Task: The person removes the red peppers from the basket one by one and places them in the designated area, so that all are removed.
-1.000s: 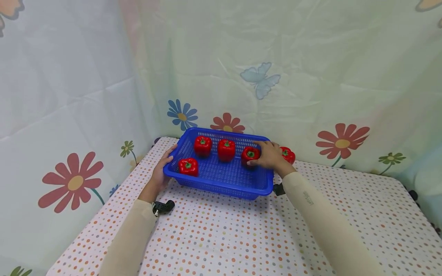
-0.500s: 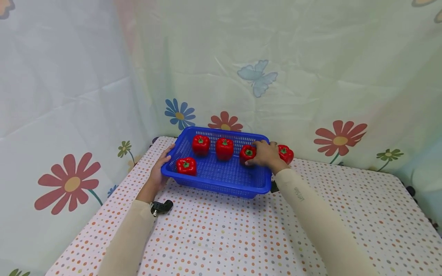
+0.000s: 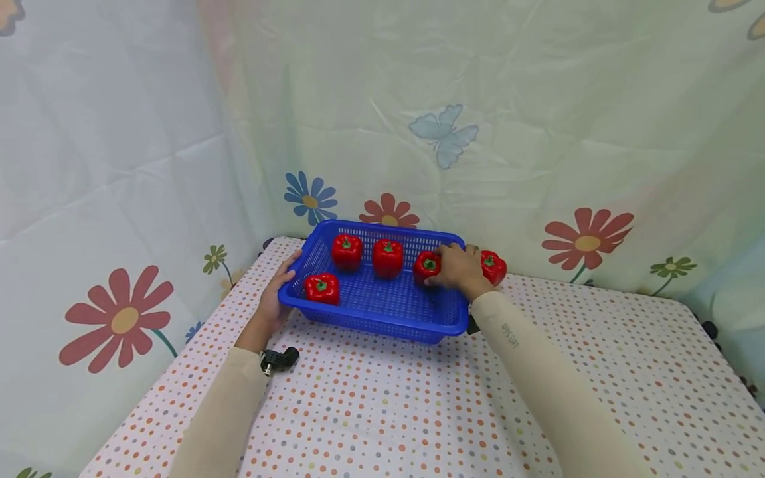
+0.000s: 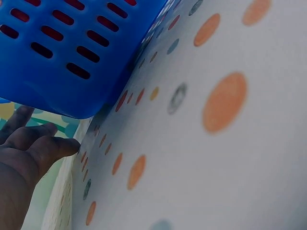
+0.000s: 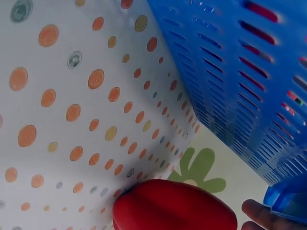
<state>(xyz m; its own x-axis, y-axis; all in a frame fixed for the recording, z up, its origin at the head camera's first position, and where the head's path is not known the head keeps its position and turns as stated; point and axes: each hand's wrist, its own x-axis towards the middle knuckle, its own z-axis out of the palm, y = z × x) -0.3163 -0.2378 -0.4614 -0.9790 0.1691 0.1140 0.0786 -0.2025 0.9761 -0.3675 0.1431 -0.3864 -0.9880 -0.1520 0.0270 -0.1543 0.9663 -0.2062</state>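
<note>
A blue plastic basket with slotted sides stands on the table. Three red bell peppers sit inside it apart from the hands: one at the front left, one at the back left and one at the back middle. My right hand reaches over the right rim, thumb and fingers around a fourth red bell pepper, whose right side is hidden. My left hand rests against the basket's left end. Its fingers look loosely extended in the left wrist view.
Another red bell pepper lies outside the basket, just beyond its right end; it looms large as a red pepper in the right wrist view. A dotted cloth covers the table. A flower-printed curtain hangs close behind.
The head view has shifted slightly. My right forearm has moved a little leftward, while the right hand stays around the same bell pepper. The left hand keeps its place at the basket.
</note>
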